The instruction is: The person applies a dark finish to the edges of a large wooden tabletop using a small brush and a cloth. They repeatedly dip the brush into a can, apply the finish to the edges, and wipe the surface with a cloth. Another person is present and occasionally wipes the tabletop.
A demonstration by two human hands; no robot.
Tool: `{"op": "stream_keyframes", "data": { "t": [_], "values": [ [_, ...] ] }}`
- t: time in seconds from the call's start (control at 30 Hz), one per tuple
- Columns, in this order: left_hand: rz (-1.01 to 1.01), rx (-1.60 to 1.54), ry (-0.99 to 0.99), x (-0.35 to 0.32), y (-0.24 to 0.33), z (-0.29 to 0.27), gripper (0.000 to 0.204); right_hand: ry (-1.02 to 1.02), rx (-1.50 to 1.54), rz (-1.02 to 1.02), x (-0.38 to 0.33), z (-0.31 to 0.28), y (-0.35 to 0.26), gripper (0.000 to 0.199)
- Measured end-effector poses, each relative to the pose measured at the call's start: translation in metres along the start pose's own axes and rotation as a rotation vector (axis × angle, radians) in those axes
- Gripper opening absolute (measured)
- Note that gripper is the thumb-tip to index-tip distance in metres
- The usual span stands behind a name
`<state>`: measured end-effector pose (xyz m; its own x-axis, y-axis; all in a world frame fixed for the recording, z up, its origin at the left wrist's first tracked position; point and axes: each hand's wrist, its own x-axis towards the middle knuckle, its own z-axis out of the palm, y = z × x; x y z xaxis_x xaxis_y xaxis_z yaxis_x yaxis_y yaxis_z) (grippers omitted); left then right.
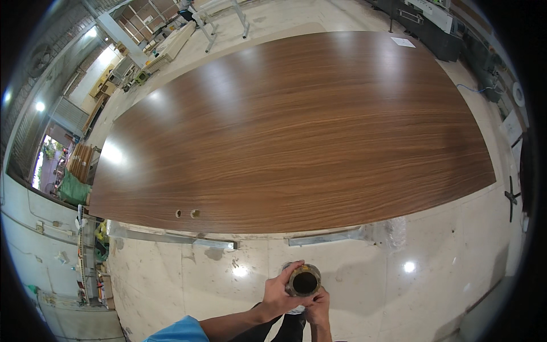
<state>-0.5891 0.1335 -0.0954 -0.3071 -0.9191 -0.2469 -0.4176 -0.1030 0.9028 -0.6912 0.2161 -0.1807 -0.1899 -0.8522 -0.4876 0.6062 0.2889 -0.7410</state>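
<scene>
At lower centre, a hollow cylinder (309, 268) is clasped between the part-curled fingers of left hand (278, 295) (left side) and right hand (318, 306) (lower right).

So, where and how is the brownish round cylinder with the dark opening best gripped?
Probably by the outer wall of the brownish round cylinder, from left and right: its opening faces up toward the camera, leaving the curved sides to wrap. The left hand and right hand hold it from those sides.
</scene>
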Motion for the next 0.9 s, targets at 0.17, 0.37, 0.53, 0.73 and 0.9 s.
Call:
{"op": "stream_keyframes", "data": {
  "t": [0.17, 0.37, 0.53, 0.73, 0.9],
  "values": [
    [0.058, 0.073, 0.066, 0.001, 0.009, -0.006, 0.088, 0.523, -0.290, -0.460, 0.030, -0.031, -0.085, 0.049],
    [0.066, 0.126, 0.108, -0.008, 0.006, -0.016, 0.087, 1.042, -0.345, -1.030, 0.112, -0.039, -0.200, 0.040],
    [0.037, 0.173, 0.142, -0.022, -0.005, -0.025, 0.089, 0.906, -0.594, -1.207, 0.143, 0.008, -0.168, 0.049],
    [0.317, 0.266, 0.284, -0.052, -0.025, -0.046, 0.101, 0.474, -0.953, -1.365, 0.116, 0.097, -0.069, 0.040],
    [0.319, 0.244, 0.273, -0.064, -0.018, -0.052, 0.100, 0.169, -1.207, -1.518, 0.110, 0.100, -0.062, 0.022]
  ]
}}
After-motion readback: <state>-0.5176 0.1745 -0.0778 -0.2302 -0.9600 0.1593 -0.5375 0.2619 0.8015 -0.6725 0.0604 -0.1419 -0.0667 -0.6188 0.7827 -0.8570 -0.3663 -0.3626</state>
